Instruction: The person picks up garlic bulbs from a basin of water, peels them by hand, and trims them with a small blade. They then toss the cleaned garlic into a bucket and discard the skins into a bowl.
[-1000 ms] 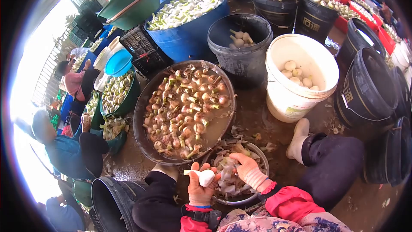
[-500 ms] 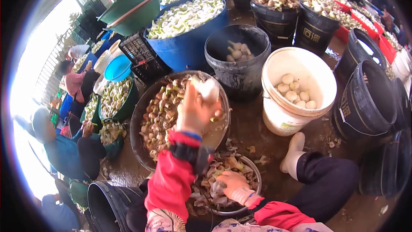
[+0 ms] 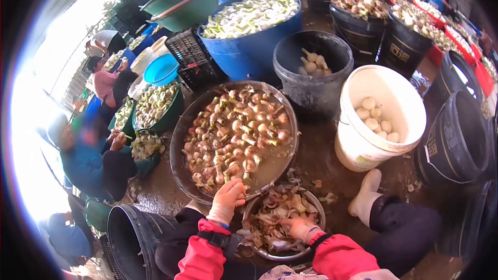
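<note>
My left hand [image 3: 229, 198] is at the near rim of a wide dark basin [image 3: 178, 173], its fingers bent together; what they hold, if anything, I cannot make out. Just beyond the fingertips, garlic bulbs [image 3: 244, 140] with short stems lie in murky water inside the basin. My right hand [image 3: 305, 229] is low in a metal bowl [image 3: 322, 217] of loose garlic skins [image 3: 275, 210]. Its fingers look closed among the skins, partly hidden, and anything in them is out of sight.
A white bucket [image 3: 353, 148] holds several pale bulbs; a black bucket [image 3: 306, 96] behind it holds a few with stems. A blue tub [image 3: 244, 54] of trimmed garlic stands farther back. Empty black buckets [image 3: 456, 145] lean at right. A co-worker [image 3: 85, 161] sits at left.
My left hand has come down and back from above the basin to its near rim, uncovering the bulbs. My right hand stays in the bowl. The view has shifted slightly left.
</note>
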Demonstrator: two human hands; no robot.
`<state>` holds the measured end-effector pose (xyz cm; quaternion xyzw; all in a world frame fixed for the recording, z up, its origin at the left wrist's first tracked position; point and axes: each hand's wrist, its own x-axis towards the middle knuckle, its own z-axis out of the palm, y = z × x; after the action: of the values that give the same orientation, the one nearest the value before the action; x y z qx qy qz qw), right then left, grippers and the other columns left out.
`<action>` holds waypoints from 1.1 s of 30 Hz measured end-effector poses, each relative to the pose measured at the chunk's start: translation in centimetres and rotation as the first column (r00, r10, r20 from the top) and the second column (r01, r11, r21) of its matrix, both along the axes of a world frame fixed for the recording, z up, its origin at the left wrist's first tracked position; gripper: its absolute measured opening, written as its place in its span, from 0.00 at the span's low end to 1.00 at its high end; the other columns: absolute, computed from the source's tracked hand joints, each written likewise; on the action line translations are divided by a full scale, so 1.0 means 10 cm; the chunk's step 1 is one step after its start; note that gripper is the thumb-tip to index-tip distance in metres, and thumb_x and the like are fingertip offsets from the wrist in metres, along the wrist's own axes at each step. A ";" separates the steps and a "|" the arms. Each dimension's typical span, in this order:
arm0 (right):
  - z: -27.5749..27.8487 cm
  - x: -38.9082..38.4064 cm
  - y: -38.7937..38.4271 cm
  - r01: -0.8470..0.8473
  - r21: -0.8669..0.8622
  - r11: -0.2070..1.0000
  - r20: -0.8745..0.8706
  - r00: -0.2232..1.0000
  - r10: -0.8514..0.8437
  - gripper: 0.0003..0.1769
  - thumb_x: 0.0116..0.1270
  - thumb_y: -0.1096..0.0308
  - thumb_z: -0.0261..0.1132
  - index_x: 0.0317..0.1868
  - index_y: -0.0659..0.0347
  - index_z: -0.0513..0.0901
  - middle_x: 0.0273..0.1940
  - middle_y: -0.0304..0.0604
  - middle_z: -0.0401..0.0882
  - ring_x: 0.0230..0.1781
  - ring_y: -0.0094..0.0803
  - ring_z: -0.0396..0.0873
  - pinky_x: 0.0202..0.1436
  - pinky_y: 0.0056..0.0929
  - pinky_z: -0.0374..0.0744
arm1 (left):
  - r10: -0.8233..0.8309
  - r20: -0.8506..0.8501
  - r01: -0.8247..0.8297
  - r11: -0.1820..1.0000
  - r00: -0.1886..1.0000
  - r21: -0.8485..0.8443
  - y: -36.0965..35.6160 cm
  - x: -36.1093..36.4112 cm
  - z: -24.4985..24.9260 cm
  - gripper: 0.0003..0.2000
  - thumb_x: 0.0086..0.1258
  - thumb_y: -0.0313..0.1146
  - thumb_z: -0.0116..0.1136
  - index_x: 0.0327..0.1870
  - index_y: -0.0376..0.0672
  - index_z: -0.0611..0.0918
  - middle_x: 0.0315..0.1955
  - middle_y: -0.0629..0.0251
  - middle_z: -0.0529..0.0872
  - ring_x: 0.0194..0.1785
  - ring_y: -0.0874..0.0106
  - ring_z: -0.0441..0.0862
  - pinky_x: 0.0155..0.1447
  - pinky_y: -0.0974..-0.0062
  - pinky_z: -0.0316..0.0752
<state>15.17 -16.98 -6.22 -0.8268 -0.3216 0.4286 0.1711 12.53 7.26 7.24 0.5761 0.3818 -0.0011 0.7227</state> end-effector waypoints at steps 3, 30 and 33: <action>0.54 0.13 -0.06 0.083 0.332 0.939 -0.001 0.996 -0.088 0.27 0.51 0.70 0.61 0.56 0.46 0.79 0.51 0.46 0.76 0.56 0.45 0.74 0.59 0.41 0.71 | -0.261 -0.114 0.274 0.743 0.959 0.610 0.29 0.28 -0.36 0.13 0.65 0.36 0.58 0.47 0.41 0.83 0.35 0.68 0.83 0.36 0.74 0.80 0.41 0.73 0.76; 1.17 0.18 0.02 0.300 0.824 0.481 -0.083 0.904 -0.420 0.26 0.62 0.73 0.62 0.62 0.62 0.72 0.61 0.53 0.72 0.58 0.47 0.72 0.61 0.35 0.72 | -0.270 0.299 0.340 0.915 0.915 -0.215 -0.75 -0.09 0.05 0.33 0.62 0.40 0.68 0.65 0.39 0.68 0.56 0.64 0.76 0.59 0.72 0.72 0.63 0.75 0.67; 0.98 0.13 -0.05 0.023 0.832 0.554 0.226 0.898 -0.377 0.24 0.57 0.73 0.64 0.57 0.63 0.76 0.55 0.54 0.76 0.55 0.50 0.74 0.56 0.38 0.74 | -0.438 0.197 0.217 0.728 0.877 0.651 -0.95 -0.46 -0.13 0.43 0.51 0.42 0.75 0.67 0.36 0.66 0.59 0.55 0.73 0.62 0.65 0.71 0.64 0.71 0.66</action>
<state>16.42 -17.50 3.55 -0.7531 -0.4095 0.0417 0.5132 7.95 -2.19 5.90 0.8281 0.1223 0.0911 0.5395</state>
